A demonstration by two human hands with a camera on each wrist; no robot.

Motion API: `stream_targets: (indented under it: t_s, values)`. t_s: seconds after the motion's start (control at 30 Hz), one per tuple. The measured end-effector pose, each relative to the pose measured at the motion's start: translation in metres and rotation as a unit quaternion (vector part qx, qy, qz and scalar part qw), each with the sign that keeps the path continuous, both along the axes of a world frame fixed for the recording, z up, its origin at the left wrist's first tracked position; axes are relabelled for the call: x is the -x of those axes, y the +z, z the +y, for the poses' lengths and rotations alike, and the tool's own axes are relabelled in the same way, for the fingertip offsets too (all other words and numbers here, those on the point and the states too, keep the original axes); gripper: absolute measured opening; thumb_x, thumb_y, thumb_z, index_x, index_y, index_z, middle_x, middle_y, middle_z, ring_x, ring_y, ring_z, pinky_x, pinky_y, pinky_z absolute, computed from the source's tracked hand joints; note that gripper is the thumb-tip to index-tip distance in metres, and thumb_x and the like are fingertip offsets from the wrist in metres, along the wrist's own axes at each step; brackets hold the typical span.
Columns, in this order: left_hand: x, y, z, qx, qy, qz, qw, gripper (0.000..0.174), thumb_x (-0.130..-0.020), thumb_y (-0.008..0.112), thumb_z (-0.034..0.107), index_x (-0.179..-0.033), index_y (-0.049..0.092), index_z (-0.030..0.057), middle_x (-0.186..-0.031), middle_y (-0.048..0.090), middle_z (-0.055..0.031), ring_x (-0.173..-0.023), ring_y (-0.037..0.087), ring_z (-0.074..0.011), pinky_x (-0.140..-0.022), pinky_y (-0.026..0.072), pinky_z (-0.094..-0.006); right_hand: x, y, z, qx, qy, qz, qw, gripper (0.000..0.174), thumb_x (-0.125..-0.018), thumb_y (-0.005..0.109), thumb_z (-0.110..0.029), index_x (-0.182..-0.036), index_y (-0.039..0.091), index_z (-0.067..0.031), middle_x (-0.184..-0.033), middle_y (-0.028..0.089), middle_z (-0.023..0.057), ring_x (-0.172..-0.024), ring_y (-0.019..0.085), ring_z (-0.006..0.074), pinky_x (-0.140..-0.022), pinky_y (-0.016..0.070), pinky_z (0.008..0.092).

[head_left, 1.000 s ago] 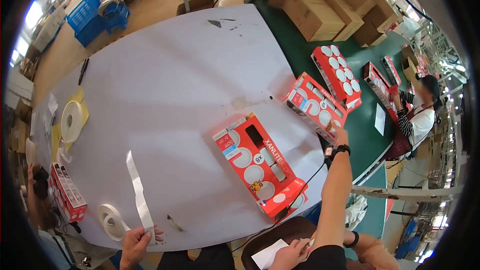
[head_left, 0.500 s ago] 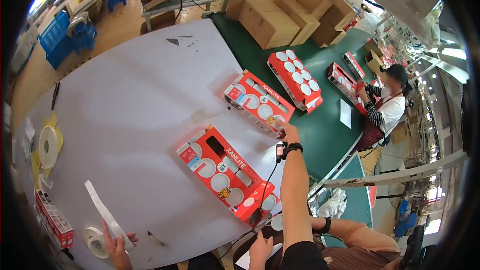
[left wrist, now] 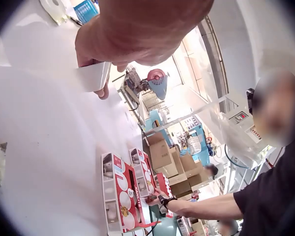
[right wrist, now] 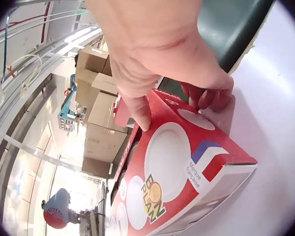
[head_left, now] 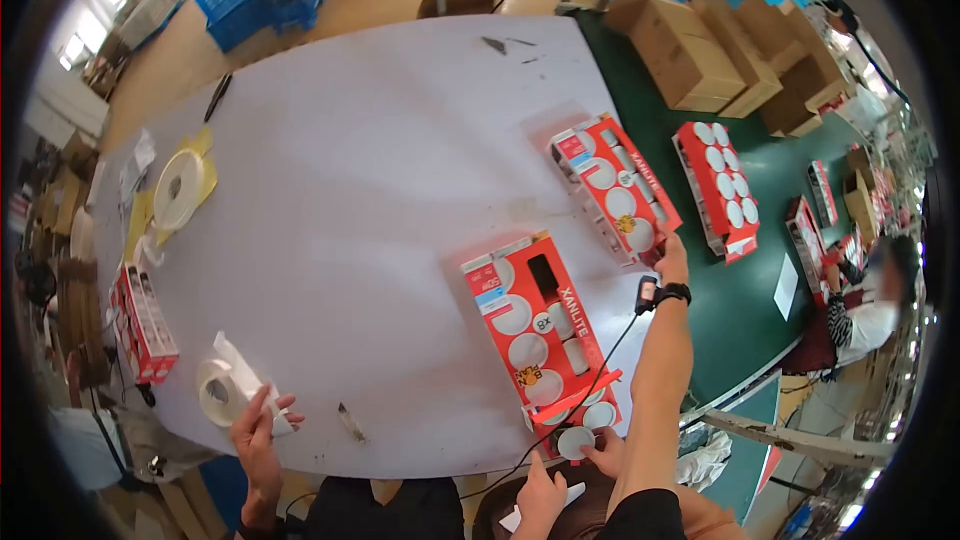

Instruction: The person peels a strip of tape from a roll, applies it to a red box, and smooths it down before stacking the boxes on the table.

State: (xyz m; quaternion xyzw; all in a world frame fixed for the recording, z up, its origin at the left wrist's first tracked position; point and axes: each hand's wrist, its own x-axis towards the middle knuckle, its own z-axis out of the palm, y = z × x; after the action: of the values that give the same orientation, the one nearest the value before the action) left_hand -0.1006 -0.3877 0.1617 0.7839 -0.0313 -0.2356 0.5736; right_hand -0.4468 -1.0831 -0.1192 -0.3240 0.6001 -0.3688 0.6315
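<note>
My right hand (head_left: pixel 672 258) (right wrist: pixel 162 64) grips the near end of a red Xanlite box (head_left: pixel 618 190) (right wrist: pixel 167 152), thumb on its printed face and the other fingers curled over the end. My left hand (head_left: pixel 262 440) (left wrist: pixel 132 39) holds a white strip of tape (head_left: pixel 238 368) (left wrist: pixel 94 77) between thumb and fingers, beside a tape roll (head_left: pixel 218 392). A second red box (head_left: pixel 540 325) (left wrist: pixel 125 196) lies nearer on the white table, its near flap raised. Another person's hands (head_left: pixel 604 454) are at that end, by a round white piece (head_left: pixel 575 442).
A third red box (head_left: pixel 716 185) lies on the green table (head_left: pixel 650 340), with cardboard cartons (head_left: pixel 690 50) behind. At the left are another tape roll (head_left: pixel 178 190) and a red box (head_left: pixel 148 325). A cutter (head_left: pixel 352 422) lies near the front edge. A cable runs from my right wrist.
The tape strip, earlier extended straight, is now bent beside the roll. My right hand's grip has moved round the box's near end, and the box is turned. The other person's hands have reached the nearer box.
</note>
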Motion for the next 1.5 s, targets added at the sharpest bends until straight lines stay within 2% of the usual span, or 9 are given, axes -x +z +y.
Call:
stream_targets:
  t_s: [0.07,0.13,0.3,0.47,0.67,0.8,1.1,1.33,1.5]
  values:
    - [-0.004,-0.006,0.001,0.023,-0.027,0.026,0.999,0.036,-0.110,0.044,0.009,-0.138,0.065,-0.0009,-0.117,0.074,-0.0204,-0.086,0.074,-0.0202,-0.075,0.0585,-0.0314,-0.013,0.029,0.012,-0.009,-0.018,-0.054,0.998,0.039,-0.079,0.089,-0.035,-0.105,0.070,-0.0133,-0.090,0.071,0.0061,-0.072,0.070,0.0235,-0.061,0.0592,0.0396]
    - [-0.004,0.002,-0.003,0.032,-0.068,-0.008,0.997,0.033,-0.110,0.045,0.006,-0.132,0.068,-0.0027,-0.118,0.074,-0.0169,-0.093,0.074,-0.0213,-0.083,0.0579,-0.0318,-0.038,0.108,0.073,0.148,0.079,-0.042,0.985,0.050,-0.102,0.061,-0.038,-0.143,0.064,-0.0085,-0.134,0.069,0.0099,-0.117,0.069,0.0264,-0.091,0.0573,0.0418]
    - [-0.011,0.011,-0.008,0.072,-0.133,-0.051,0.987,0.035,-0.109,0.043,0.004,-0.133,0.067,-0.0039,-0.122,0.073,-0.0142,-0.104,0.073,-0.0228,-0.092,0.0562,-0.0330,-0.086,0.150,0.031,0.082,0.092,-0.033,0.992,0.046,-0.077,0.089,-0.032,-0.113,0.069,-0.0102,-0.092,0.071,0.0052,-0.075,0.069,0.0207,-0.062,0.0585,0.0374]
    - [-0.024,-0.008,-0.025,0.136,-0.203,-0.206,0.948,0.048,-0.099,0.055,-0.006,-0.147,0.053,-0.0024,-0.151,0.056,-0.0209,-0.118,0.070,-0.0275,-0.103,0.0540,-0.0393,-0.204,0.238,0.143,0.295,0.139,0.096,0.941,0.037,-0.077,0.088,-0.023,-0.106,0.073,-0.0055,-0.090,0.071,0.0012,-0.078,0.066,0.0142,-0.069,0.0542,0.0330]
    - [-0.040,-0.010,-0.006,0.089,-0.279,-0.391,0.873,0.086,-0.084,0.081,0.009,-0.156,0.035,-0.0047,-0.165,0.034,-0.0250,-0.148,0.040,-0.0428,-0.116,0.0385,-0.0523,-0.302,0.269,0.396,0.251,0.146,0.057,0.955,0.113,-0.083,0.089,-0.028,-0.157,0.013,0.0116,-0.144,0.053,0.0244,-0.124,0.060,0.0311,-0.110,0.0466,0.0401]
    - [-0.052,-0.027,0.051,0.044,-0.281,-0.445,0.849,0.097,-0.080,0.087,0.024,-0.155,0.034,-0.0041,-0.160,0.037,-0.0261,-0.148,0.037,-0.0428,-0.116,0.0332,-0.0559,-0.342,0.237,0.547,0.247,0.133,0.181,0.943,0.118,-0.085,0.084,-0.038,-0.161,0.009,0.0116,-0.151,0.047,0.0291,-0.135,0.053,0.0373,-0.118,0.0375,0.0410]
    - [-0.123,-0.017,0.161,0.132,-0.245,-0.455,0.846,0.080,-0.072,0.081,0.006,-0.145,0.051,-0.0005,-0.129,0.060,-0.0222,-0.105,0.062,-0.0382,-0.093,0.0541,-0.0460,-0.378,0.284,0.676,0.106,0.287,0.071,0.949,0.111,-0.089,0.083,-0.048,-0.164,0.019,0.0012,-0.145,0.051,0.0264,-0.125,0.059,0.0344,-0.109,0.0476,0.0444]
    - [-0.254,-0.008,0.176,0.200,-0.466,-0.176,0.843,0.077,-0.080,0.080,0.007,-0.150,0.049,0.0056,-0.143,0.058,-0.0125,-0.135,0.055,-0.0242,-0.115,0.0453,-0.0429,-0.372,0.302,0.676,0.591,0.405,0.242,0.654,0.110,-0.078,0.092,-0.027,-0.166,0.028,-0.0162,-0.157,0.041,0.0151,-0.140,0.047,0.0340,-0.110,0.0480,0.0486]
    - [-0.275,0.013,0.163,0.099,-0.412,-0.246,0.872,0.062,-0.090,0.078,0.008,-0.148,0.055,0.0055,-0.146,0.059,-0.0097,-0.137,0.054,-0.0208,-0.115,0.0449,-0.0415,-0.391,0.287,0.652,0.507,0.457,0.154,0.715,0.072,-0.074,0.090,-0.007,-0.141,0.066,-0.0152,-0.140,0.056,0.0081,-0.121,0.062,0.0305,-0.100,0.0575,0.0419]
